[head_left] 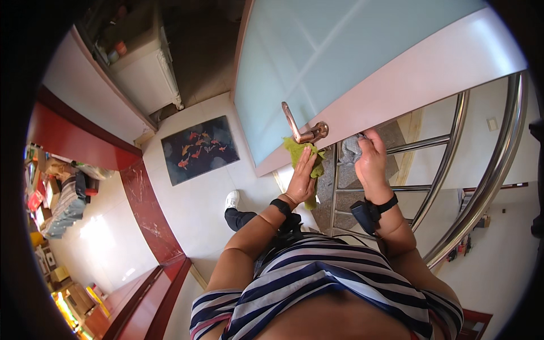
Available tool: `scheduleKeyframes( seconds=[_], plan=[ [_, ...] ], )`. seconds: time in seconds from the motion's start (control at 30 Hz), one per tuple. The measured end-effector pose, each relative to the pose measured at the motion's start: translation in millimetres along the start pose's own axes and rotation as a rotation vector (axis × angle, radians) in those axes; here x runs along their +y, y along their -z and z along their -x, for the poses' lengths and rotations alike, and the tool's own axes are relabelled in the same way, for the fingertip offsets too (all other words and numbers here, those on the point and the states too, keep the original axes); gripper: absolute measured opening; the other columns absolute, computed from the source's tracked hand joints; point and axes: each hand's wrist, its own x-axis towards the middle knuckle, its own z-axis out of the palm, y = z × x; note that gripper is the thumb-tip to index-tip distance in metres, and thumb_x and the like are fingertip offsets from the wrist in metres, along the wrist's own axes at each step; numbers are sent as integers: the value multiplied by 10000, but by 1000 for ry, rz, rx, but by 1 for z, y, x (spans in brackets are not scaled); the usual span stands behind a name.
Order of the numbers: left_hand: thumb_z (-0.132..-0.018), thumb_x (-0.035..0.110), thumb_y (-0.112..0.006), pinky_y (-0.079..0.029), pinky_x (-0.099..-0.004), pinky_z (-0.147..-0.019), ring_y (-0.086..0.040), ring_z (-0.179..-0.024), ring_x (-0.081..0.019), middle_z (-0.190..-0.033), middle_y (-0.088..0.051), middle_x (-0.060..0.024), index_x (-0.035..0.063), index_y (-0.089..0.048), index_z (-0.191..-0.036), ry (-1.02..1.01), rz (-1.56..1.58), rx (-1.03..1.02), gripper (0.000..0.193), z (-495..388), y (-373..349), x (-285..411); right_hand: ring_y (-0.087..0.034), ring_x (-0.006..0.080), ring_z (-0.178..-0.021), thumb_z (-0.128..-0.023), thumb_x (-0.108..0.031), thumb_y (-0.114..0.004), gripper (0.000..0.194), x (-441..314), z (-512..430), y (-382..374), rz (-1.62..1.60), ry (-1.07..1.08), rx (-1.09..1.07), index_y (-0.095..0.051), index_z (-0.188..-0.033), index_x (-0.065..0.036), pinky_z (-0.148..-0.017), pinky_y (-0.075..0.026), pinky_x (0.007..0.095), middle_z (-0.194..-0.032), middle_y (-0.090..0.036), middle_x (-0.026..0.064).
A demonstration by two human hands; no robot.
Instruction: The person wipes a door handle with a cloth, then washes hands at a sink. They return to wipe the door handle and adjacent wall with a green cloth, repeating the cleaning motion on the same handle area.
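My left hand (pixel 301 177) lies with extended fingers over a green cloth (pixel 296 149), holding it against the door's pale frame just below the metal lever handle (pixel 300 129). Part of the cloth hangs beneath the palm. My right hand (pixel 372 160) grips a bunched grey cloth (pixel 351 149) beside the door's free edge. The door (pixel 382 91) stands ajar, with a pale pink frame around a frosted bluish glass panel (pixel 280 72). Both wrists wear black straps, and the right one carries a black device (pixel 364 216).
Stainless steel railings (pixel 480 187) curve along my right, over a speckled stone step (pixel 327 199). A dark mat with koi fish (pixel 202 148) lies on the white tiled floor. Beyond the dark red doorway threshold (pixel 148 216) sit boxes and goods (pixel 63 199). A white cabinet (pixel 144 80) stands at upper left.
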Motion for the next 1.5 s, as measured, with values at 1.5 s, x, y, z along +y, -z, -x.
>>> scheduleKeyframes(
  seconds=[1.5],
  plan=[
    [-914,127,-555,-452,-251,-700,-529,-783,-96,-924,-590,-12,17,-617,-1011,662,741,598,160,16,3,-88,-507,138,-1026,-885,41,-427,308,12,9,-16,178,56,10,-517,-1180,47,-929,-374,266,-1118,-569,74]
  ],
)
